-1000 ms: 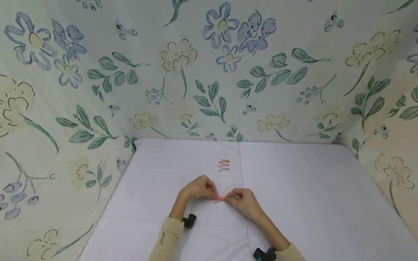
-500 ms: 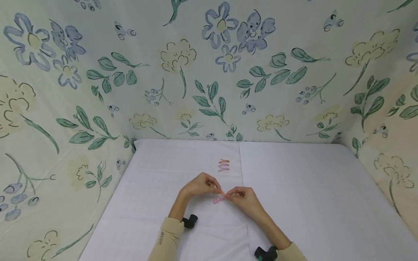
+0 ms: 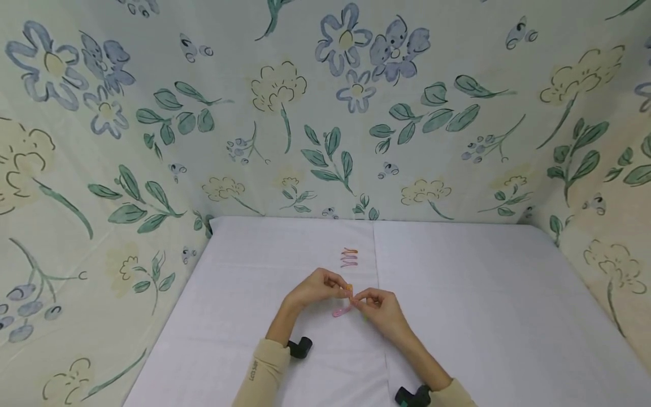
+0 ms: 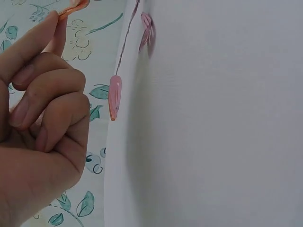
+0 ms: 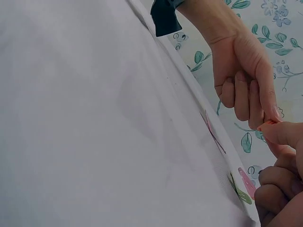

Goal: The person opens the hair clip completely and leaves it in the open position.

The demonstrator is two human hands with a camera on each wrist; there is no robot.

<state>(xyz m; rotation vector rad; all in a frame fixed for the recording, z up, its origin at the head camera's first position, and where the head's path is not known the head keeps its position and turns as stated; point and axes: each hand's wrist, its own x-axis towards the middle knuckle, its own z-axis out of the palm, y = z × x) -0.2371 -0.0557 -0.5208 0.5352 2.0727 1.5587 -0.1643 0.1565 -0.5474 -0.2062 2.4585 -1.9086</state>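
Note:
Over the white cloth, my left hand (image 3: 319, 285) pinches an orange snap hair clip (image 3: 350, 288) between thumb and forefinger. My right hand (image 3: 381, 309) meets it there, its thumb and forefinger pinching the clip's other end. In the right wrist view the orange clip (image 5: 268, 124) is mostly covered by both sets of fingertips. Just below the hands lies a pink hair clip (image 3: 341, 312). A green hair clip (image 5: 241, 190) shows beside the pink one (image 5: 246, 182) in the right wrist view; from the head it is mostly hidden under my right hand.
Farther back on the cloth-covered table (image 3: 458, 282), a short column of splayed hair clips (image 3: 348, 258), orange above pink, lies beside a crease. Floral fabric (image 3: 325, 113) hangs behind and at both sides. Black wrist cameras (image 3: 300, 347) sit at both wrists.
My left hand has risen slightly and moved right, turning the orange clip from lying sideways to standing more upright. The pink clip below is now more exposed. My right hand barely moves.

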